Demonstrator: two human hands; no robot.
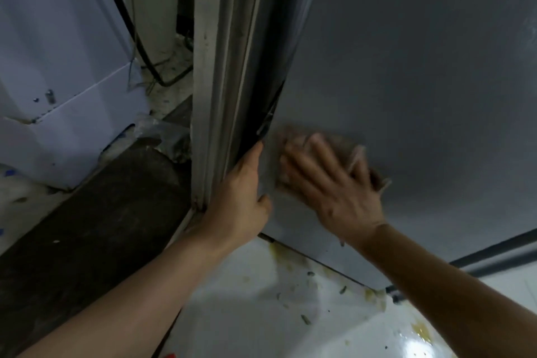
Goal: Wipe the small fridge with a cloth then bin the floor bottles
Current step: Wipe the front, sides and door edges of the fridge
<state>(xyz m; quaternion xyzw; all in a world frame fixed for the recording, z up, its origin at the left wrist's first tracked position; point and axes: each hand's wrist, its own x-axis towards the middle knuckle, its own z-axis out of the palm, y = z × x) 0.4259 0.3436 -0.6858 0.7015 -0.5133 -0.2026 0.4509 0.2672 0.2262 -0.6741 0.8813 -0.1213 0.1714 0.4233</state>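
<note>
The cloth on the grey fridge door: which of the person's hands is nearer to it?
Right. The right hand presses flat on the cloth; the left hand holds the fridge door edge beside it, not touching the cloth.

Right hand [334, 183] presses cloth [360, 154] on fridge [421, 67]; left hand [244, 192] grips its edge.

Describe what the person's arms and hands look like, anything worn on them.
Both forearms are bare, with no sleeves in view. The left hand and right hand have no gloves, and no rings, watch or wristbands are visible. The right hand is motion-blurred.
</note>
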